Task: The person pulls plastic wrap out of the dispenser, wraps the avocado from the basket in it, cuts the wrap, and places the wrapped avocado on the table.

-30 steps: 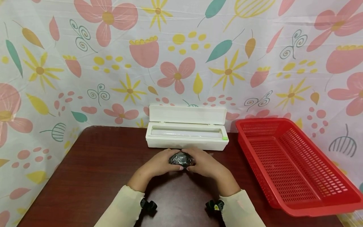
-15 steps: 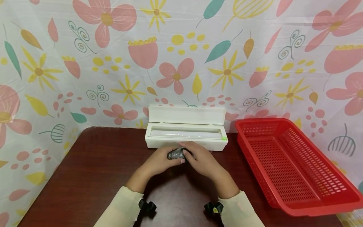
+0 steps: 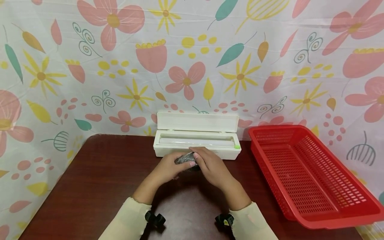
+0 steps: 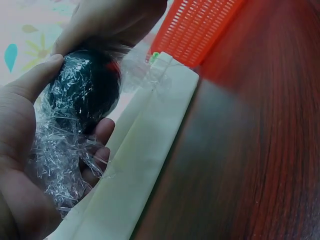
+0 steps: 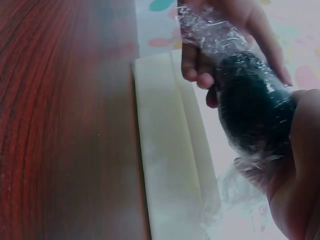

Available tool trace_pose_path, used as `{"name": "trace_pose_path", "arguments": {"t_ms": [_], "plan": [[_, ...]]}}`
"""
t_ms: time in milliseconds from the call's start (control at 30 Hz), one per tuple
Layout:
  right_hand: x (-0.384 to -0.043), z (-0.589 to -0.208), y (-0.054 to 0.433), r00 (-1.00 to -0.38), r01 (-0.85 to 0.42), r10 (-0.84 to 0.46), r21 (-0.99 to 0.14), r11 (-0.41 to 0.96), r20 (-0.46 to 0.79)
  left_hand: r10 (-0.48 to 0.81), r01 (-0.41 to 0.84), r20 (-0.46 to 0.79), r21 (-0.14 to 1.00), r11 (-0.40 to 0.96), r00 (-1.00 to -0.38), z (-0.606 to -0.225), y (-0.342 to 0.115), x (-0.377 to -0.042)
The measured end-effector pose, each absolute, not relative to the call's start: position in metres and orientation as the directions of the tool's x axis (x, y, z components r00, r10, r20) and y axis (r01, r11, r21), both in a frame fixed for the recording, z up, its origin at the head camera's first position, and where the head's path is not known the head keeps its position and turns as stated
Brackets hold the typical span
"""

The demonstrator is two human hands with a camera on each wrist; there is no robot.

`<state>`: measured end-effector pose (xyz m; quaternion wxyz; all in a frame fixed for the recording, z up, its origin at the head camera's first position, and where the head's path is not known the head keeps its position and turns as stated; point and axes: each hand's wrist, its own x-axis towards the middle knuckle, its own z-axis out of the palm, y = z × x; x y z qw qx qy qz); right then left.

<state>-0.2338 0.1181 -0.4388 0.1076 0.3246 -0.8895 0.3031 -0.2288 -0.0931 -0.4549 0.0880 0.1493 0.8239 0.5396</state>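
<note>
Both hands hold a dark, rounded, fist-sized object wrapped in cling film (image 3: 184, 158) just in front of the white box. My left hand (image 3: 168, 168) grips it from the left, thumb along its near side. On the right, my right hand (image 3: 214, 168) wraps its other end, thumb on top and fingers over the far side. In the left wrist view the object (image 4: 85, 87) looks smooth and greenish black under shiny film. Loose cling film (image 4: 60, 165) bunches in the left palm. More film gathers at the right-hand end in the right wrist view. What the object is I cannot tell.
Behind the hands a white cling film dispenser (image 3: 196, 152) stands with its lid (image 3: 198, 122) raised, a film roll (image 3: 196, 142) inside and a green slider (image 3: 237, 146) at its right. A red perforated basket (image 3: 300, 176) occupies the table's right side. A floral curtain (image 3: 192, 50) hangs behind.
Both hands have lifted the wrapped object slightly and moved it toward the dispenser, tilting it. The right thumb has gone from its near side to its top. The dispenser and basket stay put.
</note>
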Motion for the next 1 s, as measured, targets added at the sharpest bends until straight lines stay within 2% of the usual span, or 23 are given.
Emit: {"name": "trace_pose_path", "arguments": {"t_ms": [367,533,867,1000], "plan": [[-0.237,-0.442,0.119,-0.781,-0.624,-0.463,-0.569,0.536,0.419,0.337,0.153,0.036,0.933,0.327,-0.941,-0.449,-0.093,-0.227],[-0.238,-0.444,0.119,-0.811,-0.575,-0.415,-0.692,0.437,0.412,0.345,0.162,0.051,0.94,0.302,-0.937,-0.446,-0.091,-0.226],[-0.238,-0.447,0.117,-0.864,-0.469,-0.348,-0.833,0.292,0.365,0.354,0.231,0.113,0.922,0.311,-0.929,-0.44,-0.088,-0.221],[-0.238,-0.449,0.116,-0.881,-0.4,-0.345,-0.898,0.182,0.323,0.349,0.229,0.109,0.918,0.324,-0.931,-0.438,-0.088,-0.22]]}}
